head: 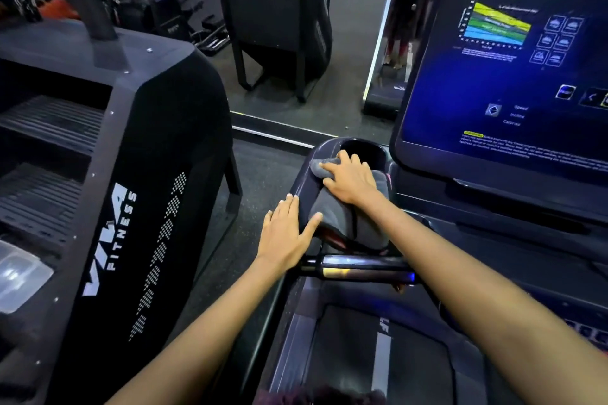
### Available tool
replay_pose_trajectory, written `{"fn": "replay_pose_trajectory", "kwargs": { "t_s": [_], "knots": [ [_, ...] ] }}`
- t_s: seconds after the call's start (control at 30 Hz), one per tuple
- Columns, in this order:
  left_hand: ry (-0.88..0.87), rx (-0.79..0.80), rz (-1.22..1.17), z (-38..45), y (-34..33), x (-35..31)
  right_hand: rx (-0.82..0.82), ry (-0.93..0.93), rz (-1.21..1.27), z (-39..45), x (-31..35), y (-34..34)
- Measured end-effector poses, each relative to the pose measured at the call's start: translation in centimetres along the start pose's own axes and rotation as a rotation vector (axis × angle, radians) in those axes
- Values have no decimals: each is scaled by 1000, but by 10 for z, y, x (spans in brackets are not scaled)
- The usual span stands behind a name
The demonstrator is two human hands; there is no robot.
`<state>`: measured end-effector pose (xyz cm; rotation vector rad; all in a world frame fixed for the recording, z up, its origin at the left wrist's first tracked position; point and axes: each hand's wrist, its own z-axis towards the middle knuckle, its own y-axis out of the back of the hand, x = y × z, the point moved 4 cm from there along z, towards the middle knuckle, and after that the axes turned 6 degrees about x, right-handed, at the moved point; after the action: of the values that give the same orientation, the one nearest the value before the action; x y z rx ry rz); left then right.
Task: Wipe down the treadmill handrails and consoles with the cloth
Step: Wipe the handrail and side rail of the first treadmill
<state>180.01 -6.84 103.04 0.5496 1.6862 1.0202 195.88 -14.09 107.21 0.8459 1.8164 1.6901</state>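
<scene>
A grey cloth (332, 217) lies bunched over the left end of the treadmill console (301, 186), just below a round cup holder (365, 146). My right hand (352, 179) presses flat on top of the cloth with fingers spread toward the cup holder. My left hand (286, 232) rests flat on the console's left edge, its thumb touching the cloth's side. A shiny cross handrail (358, 268) runs below both hands. The lit touchscreen (513, 76) stands to the right.
A black stair-climber machine (138, 191) marked "VIVA FITNESS" stands close on the left, with a narrow strip of dark floor (260, 168) between. A mirror wall (296, 43) is ahead. The treadmill belt (378, 348) lies below.
</scene>
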Motion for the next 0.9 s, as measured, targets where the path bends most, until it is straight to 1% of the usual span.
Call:
{"fn": "replay_pose_trajectory", "kwargs": {
  "t_s": [0.1, 0.2, 0.27, 0.33, 0.4, 0.47, 0.57, 0.7, 0.77, 0.9],
  "knots": [
    [17, 3, -34, 13, 5, -5, 37, -110, 112, 19, 1, 8],
    [37, 47, -121, 32, 9, -10, 88, -107, 141, 28, -4, 12],
    [87, 93, -288, 46, 10, -11, 126, -51, 117, 27, -8, 11],
    [185, 75, -531, 63, 15, -13, 131, -38, 116, 26, -13, 8],
    [237, 71, -613, 77, 18, -16, 108, -69, 148, 30, -16, 8],
    [235, 93, -566, 92, 18, -19, 85, -110, 181, 38, -18, 9],
    [182, 107, -369, 96, 13, -20, 78, -171, 252, 50, -27, 8],
    [121, 50, -178, 99, 5, -18, 85, -238, 313, 64, -37, 6],
    [132, 32, -98, 100, 4, -21, 96, -207, 299, 66, -37, 6],
    [128, 31, 4, 102, 1, -21, 85, -104, 180, 59, -35, 3]
  ]
}}
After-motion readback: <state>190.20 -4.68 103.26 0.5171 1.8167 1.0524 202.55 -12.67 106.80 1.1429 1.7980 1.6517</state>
